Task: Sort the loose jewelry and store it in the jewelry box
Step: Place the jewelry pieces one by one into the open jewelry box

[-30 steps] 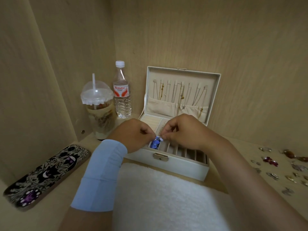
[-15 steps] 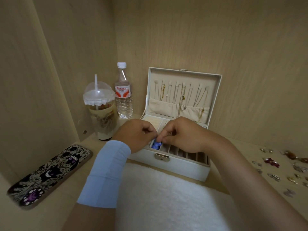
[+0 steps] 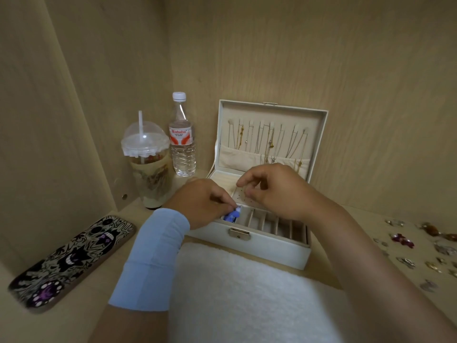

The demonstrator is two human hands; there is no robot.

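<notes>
Your left hand (image 3: 202,201) pinches a blue-stoned piece (image 3: 231,215) into the leftmost slot of the jewelry box (image 3: 259,246); your right hand (image 3: 274,189) hovers over the perforated earring panel (image 3: 243,198), fingers curled, whether holding anything you can't tell. Necklaces (image 3: 268,142) already hang in the lid. Most ring slots look bare, and loose jewelry (image 3: 420,251) lies scattered at right, so plenty remains.
</notes>
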